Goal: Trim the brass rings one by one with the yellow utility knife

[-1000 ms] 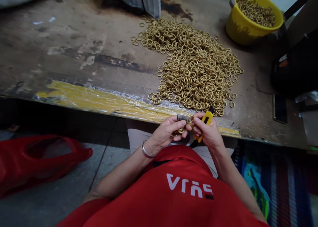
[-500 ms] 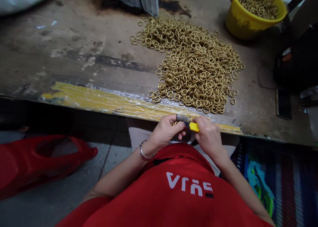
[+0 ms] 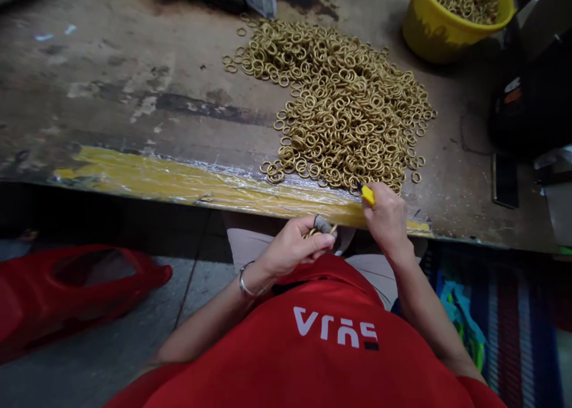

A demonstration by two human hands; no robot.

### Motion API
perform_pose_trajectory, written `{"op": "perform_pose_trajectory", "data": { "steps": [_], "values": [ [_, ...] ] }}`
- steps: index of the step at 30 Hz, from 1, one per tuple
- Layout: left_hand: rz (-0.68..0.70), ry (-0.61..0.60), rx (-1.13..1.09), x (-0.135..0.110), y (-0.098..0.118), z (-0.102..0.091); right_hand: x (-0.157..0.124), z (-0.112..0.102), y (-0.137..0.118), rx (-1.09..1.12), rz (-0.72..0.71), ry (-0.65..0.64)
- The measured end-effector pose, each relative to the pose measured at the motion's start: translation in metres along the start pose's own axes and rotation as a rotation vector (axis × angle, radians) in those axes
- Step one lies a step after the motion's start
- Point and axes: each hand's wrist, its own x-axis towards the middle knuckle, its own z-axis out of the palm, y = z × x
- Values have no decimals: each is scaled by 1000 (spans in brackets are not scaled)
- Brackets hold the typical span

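Note:
My left hand (image 3: 292, 245) is closed around several brass rings (image 3: 313, 233) just below the table edge, its thumb wrapped in grey tape. My right hand (image 3: 386, 216) grips a yellow utility knife (image 3: 367, 194) and reaches up to the near edge of the big pile of brass rings (image 3: 339, 110) on the worn wooden table (image 3: 134, 92). The knife tip sits right by the nearest rings of the pile. A metal bracelet circles my left wrist.
A yellow bucket (image 3: 435, 33) full of rings stands at the back right. Yellow tape (image 3: 179, 181) covers the table's front edge. A black bag (image 3: 531, 110) and a dark phone (image 3: 504, 180) lie at the right. A red object (image 3: 67, 292) lies on the floor left.
My right hand with the knife has left my left hand and moved up and right to the pile's edge. My left hand has dropped slightly, still holding rings.

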Motion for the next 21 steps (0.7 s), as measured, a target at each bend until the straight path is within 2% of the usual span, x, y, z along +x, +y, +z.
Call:
{"op": "perform_pose_trajectory", "data": {
  "steps": [3,6,9,11,13,17,19,21],
  "values": [
    [-62,1,-208,11,-15,-3,9,7,-9,-32,-8,-55],
    [-71,27,-267,17,-19,-4,15,13,-18,-116,42,-140],
    [-62,48,-297,19,-17,-7,17,13,-16,-25,37,-105],
    [-61,55,-307,22,-14,-10,15,9,-11,201,40,-46],
    [-56,59,-280,25,-11,-10,8,4,-8,557,103,-86],
    [58,170,-84,26,-7,-3,-8,-3,-11,1302,391,-462],
    [138,183,76,24,-8,-1,-14,-2,-15,1480,491,-568],
    [223,170,192,21,-9,-1,-18,0,-19,1550,537,-604]
  ]
}}
